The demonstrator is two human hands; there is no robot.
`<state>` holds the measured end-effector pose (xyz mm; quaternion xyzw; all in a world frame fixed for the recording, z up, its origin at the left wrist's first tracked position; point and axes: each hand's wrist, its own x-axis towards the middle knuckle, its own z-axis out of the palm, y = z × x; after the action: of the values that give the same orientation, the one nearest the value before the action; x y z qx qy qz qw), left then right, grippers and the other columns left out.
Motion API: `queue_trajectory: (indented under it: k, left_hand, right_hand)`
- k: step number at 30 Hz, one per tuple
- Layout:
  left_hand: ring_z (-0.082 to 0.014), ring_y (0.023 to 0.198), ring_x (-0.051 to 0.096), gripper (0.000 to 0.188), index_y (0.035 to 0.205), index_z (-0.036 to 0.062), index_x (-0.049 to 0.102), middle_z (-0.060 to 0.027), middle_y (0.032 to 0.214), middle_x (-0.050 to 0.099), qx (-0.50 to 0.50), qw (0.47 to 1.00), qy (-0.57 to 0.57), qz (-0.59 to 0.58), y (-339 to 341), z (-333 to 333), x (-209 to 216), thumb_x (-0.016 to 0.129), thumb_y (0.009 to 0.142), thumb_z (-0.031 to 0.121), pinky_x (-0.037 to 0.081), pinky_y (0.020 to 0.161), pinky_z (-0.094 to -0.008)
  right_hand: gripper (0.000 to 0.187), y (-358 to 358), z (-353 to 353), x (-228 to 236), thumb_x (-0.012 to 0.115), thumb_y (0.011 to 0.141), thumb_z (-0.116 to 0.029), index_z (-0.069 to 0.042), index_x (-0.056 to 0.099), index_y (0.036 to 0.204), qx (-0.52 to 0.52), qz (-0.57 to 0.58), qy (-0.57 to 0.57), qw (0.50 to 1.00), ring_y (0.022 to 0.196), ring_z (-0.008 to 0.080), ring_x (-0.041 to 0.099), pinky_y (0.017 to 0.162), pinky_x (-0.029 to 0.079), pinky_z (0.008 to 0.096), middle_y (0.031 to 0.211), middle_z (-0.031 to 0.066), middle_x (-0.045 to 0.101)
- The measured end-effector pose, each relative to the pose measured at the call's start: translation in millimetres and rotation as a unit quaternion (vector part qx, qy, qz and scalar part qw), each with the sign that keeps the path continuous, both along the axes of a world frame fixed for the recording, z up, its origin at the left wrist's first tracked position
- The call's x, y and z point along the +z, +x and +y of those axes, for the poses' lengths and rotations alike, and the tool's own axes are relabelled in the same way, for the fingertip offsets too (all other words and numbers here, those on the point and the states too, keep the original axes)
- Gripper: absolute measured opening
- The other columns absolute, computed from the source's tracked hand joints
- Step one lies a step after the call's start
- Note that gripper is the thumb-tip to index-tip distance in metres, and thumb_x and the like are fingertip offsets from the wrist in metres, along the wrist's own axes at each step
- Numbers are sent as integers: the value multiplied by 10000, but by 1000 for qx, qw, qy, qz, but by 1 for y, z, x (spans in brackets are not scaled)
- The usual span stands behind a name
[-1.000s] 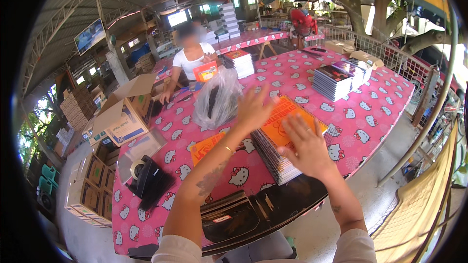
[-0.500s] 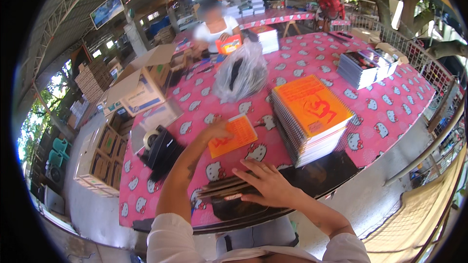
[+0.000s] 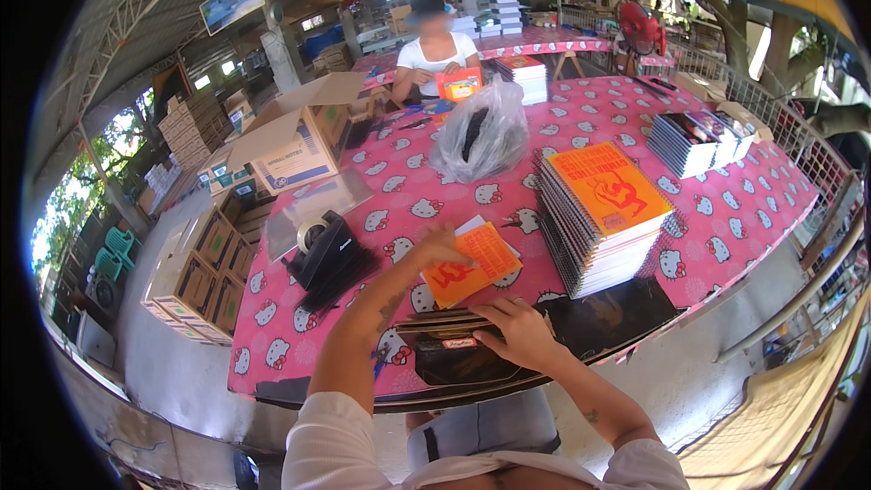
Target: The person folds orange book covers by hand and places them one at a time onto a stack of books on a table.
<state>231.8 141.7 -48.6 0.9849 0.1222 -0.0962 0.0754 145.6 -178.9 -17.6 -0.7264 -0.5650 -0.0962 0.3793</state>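
My left hand (image 3: 440, 249) is on an orange printed cover (image 3: 479, 274), its thumb across the front and the fingers at the upper left edge. A white sheet edge shows behind the cover. Close to the table's near edge, my right hand (image 3: 517, 331) grips a thin stack of brown cardboard pieces (image 3: 437, 320), fingers over the top and thumb in front. The cardboard lies by a black board (image 3: 603, 318). To the right stands a tall pile of spiral-bound notebooks (image 3: 606, 209) with an orange cover on top.
A black tape dispenser (image 3: 328, 249) sits to the left, near an open carton (image 3: 295, 150). Beyond are a clear plastic bag (image 3: 481, 136) and a co-worker (image 3: 437, 59) holding an orange item. Another notebook stack (image 3: 694, 141) is at the far right of the pink table (image 3: 426, 209).
The view has swung slightly, shifting the scene rightward. My right hand's spread fingers have closed around the cardboard. The orange cover under my left hand has turned, with more white showing behind it.
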Motion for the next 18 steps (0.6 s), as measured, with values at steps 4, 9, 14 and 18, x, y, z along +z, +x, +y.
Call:
queue_trajectory:
  k: [4,9,14,18]
  left_hand:
    - [-421,1139,652,1169,1304,-74,545,-285,1178,660,-34,990,-128,-47,-4,-18,10,896,519,718,525,966,-460]
    - [-361,966,728,884,1184,51,682,-206,1053,735,-30,982,-108,-155,-22,-12,22,925,543,610,564,852,-454]
    - [-376,864,721,371,1133,40,676,-157,996,736,-79,951,-70,-290,-61,-22,71,754,816,215,578,711,-439]
    - [-398,1154,641,284,1096,79,673,-110,1186,691,-253,857,186,-408,-166,-119,132,737,836,175,538,920,-494]
  right_hand:
    - [395,0,-4,-1,752,878,-271,-109,665,1228,-34,-31,-1,999,986,345,658,861,555,458,1070,110,662]
    - [409,-8,0,7,758,878,-266,-93,653,1233,-22,-19,6,1000,1021,363,647,901,539,454,1076,127,652]
    - [552,11,3,31,622,977,-468,-44,588,1329,77,349,30,933,1208,318,617,997,491,410,1286,110,648]
    - [793,67,-22,42,387,1024,-690,-43,461,1476,237,733,207,604,1262,294,624,1040,503,465,1386,166,629]
